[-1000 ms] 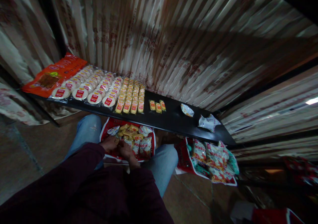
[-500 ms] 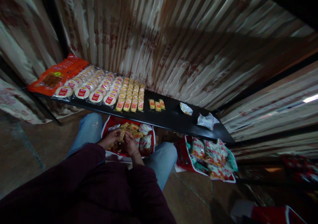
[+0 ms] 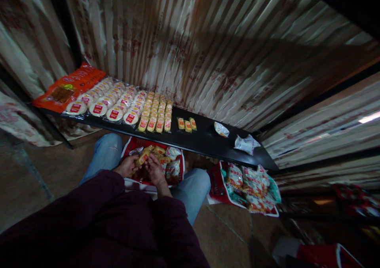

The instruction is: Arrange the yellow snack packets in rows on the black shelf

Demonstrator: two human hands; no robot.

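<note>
Between my knees sits a red box with a white rim (image 3: 183, 165), holding yellow-wrapped and white snack packets. Over its left part, my left hand (image 3: 128, 166) is closed on a small yellow-wrapped snack (image 3: 143, 157) with a red label. My right hand (image 3: 155, 170) is at the snack's right end, fingers bent and close together, seemingly pinching the wrapper. On the black shelf (image 3: 204, 137) just ahead, similar yellow snacks (image 3: 154, 111) stand in several rows, and three more (image 3: 187, 124) lie apart to their right.
Rows of round white packaged cakes (image 3: 114, 113) and an orange bag (image 3: 69, 88) occupy the shelf's left. Two white packets (image 3: 246, 144) lie toward its right end. A second red box (image 3: 218, 187) of snack bags stands right of my knee. Striped curtain (image 3: 190, 54) hangs behind.
The yellow snack has turned in my hands, and its red label now shows. My left hand has shifted slightly left, while the shelf items stay as they were.
</note>
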